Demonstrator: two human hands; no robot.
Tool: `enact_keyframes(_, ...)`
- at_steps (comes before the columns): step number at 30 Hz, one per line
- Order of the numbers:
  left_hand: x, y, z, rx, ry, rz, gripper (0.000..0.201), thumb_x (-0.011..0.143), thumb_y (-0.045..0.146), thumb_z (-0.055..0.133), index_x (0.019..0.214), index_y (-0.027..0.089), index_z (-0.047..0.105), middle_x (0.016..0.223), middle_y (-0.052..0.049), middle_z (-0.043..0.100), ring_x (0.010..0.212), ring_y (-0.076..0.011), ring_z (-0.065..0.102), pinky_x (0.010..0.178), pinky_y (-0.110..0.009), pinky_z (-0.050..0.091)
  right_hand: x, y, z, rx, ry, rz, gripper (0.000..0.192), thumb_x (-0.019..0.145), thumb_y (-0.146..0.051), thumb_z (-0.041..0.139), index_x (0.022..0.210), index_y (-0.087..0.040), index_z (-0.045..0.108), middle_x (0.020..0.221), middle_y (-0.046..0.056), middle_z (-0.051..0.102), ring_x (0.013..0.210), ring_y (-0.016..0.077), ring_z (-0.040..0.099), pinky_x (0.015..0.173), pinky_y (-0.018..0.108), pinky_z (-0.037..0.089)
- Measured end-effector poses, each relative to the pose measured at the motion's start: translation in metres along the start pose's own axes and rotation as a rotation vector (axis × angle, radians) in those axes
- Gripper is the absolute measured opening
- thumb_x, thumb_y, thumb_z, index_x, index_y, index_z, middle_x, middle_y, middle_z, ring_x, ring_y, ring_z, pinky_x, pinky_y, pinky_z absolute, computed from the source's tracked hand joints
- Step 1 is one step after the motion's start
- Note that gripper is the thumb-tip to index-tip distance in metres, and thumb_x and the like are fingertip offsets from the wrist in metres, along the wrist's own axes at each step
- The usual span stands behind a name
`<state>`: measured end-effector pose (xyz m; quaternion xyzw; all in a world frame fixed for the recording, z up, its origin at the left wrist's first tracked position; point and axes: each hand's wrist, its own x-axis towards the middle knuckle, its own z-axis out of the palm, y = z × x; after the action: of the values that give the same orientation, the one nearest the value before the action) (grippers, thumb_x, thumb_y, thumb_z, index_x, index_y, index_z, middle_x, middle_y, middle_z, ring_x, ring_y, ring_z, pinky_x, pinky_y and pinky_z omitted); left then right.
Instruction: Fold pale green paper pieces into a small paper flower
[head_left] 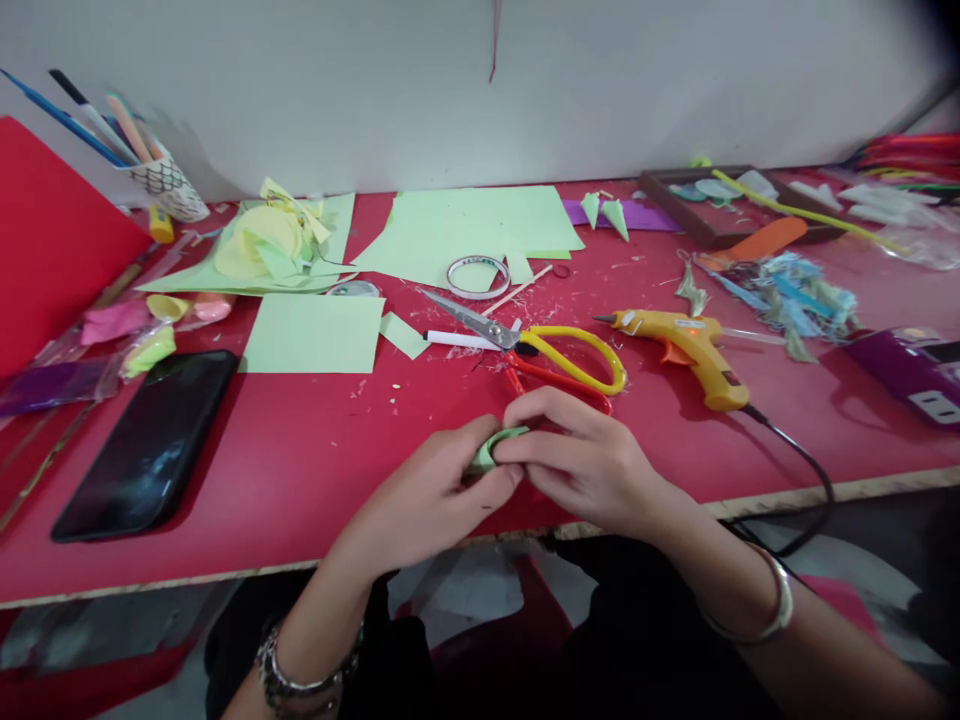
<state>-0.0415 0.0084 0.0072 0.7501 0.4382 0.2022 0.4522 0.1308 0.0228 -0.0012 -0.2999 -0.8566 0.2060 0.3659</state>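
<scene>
Both hands meet near the front edge of the red table (pixel 300 480). My left hand (pixel 431 495) and my right hand (pixel 577 460) together pinch a small curled piece of light green paper (pixel 496 445), with fingertips of both hands on it. Most of the piece is hidden by the fingers. Just beyond the hands lie yellow-handled scissors (pixel 555 355) and red-handled scissors (pixel 559 385), with a white marker pen (pixel 461 340) beside the blades.
A yellow glue gun (pixel 694 345) with a black cord lies right. A black phone (pixel 150 445) lies left. Green paper sheets (pixel 315 333) (pixel 472 230), a tape ring (pixel 478 277), a pen cup (pixel 169 185), red card (pixel 52 240) and a tray (pixel 720 205) sit farther back.
</scene>
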Motion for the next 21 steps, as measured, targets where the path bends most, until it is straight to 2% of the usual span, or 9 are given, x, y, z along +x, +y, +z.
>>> enact_keyframes(2, -0.0012, -0.0010, 0.0003, 0.038, 0.036, 0.021, 0.018, 0.088, 0.031, 0.032, 0.085, 0.019, 0.046, 0.073, 0.002, 0.053, 0.066, -0.0112, 0.049, 0.057, -0.022, 0.037, 0.0006, 0.0015, 0.0005, 0.027, 0.009, -0.012, 0.016, 0.079, -0.014, 0.047, 0.085, -0.022, 0.060, 0.089, 0.004, 0.055, 0.079, 0.0130, 0.056, 0.069, 0.027, 0.049)
enact_keyframes(4, -0.0014, -0.0025, 0.0014, 0.092, 0.071, 0.031, 0.020, 0.089, 0.031, 0.030, 0.085, 0.019, 0.046, 0.075, 0.001, 0.053, 0.067, -0.0118, 0.050, 0.057, -0.023, 0.037, 0.0015, 0.0014, 0.0017, 0.093, 0.043, 0.037, 0.012, 0.079, -0.016, 0.050, 0.084, -0.019, 0.059, 0.086, 0.004, 0.055, 0.077, 0.0127, 0.056, 0.068, 0.027, 0.050)
enact_keyframes(7, -0.0004, -0.0036, 0.0033, 0.138, 0.113, 0.015, 0.021, 0.089, 0.031, 0.029, 0.087, 0.018, 0.045, 0.077, -0.001, 0.054, 0.068, -0.0128, 0.050, 0.057, -0.024, 0.036, 0.0024, -0.0002, 0.0045, 0.247, 0.127, 0.181, 0.009, 0.077, -0.018, 0.055, 0.086, -0.019, 0.056, 0.080, 0.002, 0.057, 0.072, 0.0111, 0.057, 0.063, 0.023, 0.050)
enact_keyframes(11, 0.0009, -0.0014, 0.0042, 0.145, 0.122, -0.012, 0.017, 0.087, 0.032, 0.033, 0.082, 0.019, 0.042, 0.071, 0.002, 0.051, 0.061, -0.0112, 0.047, 0.052, -0.023, 0.034, 0.0026, -0.0020, 0.0065, 0.399, 0.134, 0.330, 0.012, 0.076, -0.020, 0.057, 0.088, -0.018, 0.055, 0.077, 0.001, 0.060, 0.070, 0.0116, 0.059, 0.061, 0.022, 0.051)
enact_keyframes(14, 0.0016, 0.0000, 0.0050, 0.154, 0.110, -0.006, 0.015, 0.085, 0.032, 0.038, 0.078, 0.019, 0.039, 0.068, 0.004, 0.049, 0.057, -0.0102, 0.046, 0.050, -0.022, 0.033, 0.0030, -0.0036, 0.0059, 0.425, 0.136, 0.372, 0.009, 0.076, -0.021, 0.058, 0.084, -0.017, 0.057, 0.077, 0.002, 0.061, 0.070, 0.0127, 0.059, 0.060, 0.023, 0.050)
enact_keyframes(17, 0.0025, -0.0008, 0.0060, 0.165, 0.100, 0.013, 0.010, 0.085, 0.029, 0.039, 0.083, 0.019, 0.041, 0.073, 0.003, 0.051, 0.061, -0.0110, 0.048, 0.053, -0.022, 0.034, 0.0039, -0.0055, 0.0052, 0.400, 0.136, 0.398, 0.009, 0.075, -0.021, 0.060, 0.082, -0.017, 0.059, 0.077, 0.002, 0.061, 0.069, 0.0125, 0.059, 0.060, 0.023, 0.050)
enact_keyframes(21, 0.0035, -0.0035, 0.0068, 0.164, 0.124, 0.012, 0.008, 0.085, 0.026, 0.038, 0.084, 0.019, 0.041, 0.075, 0.001, 0.052, 0.064, -0.0120, 0.050, 0.055, -0.023, 0.036, 0.0050, -0.0062, 0.0059, 0.399, 0.130, 0.387, 0.009, 0.075, -0.016, 0.057, 0.083, -0.018, 0.059, 0.078, 0.002, 0.060, 0.071, 0.0124, 0.058, 0.062, 0.024, 0.050)
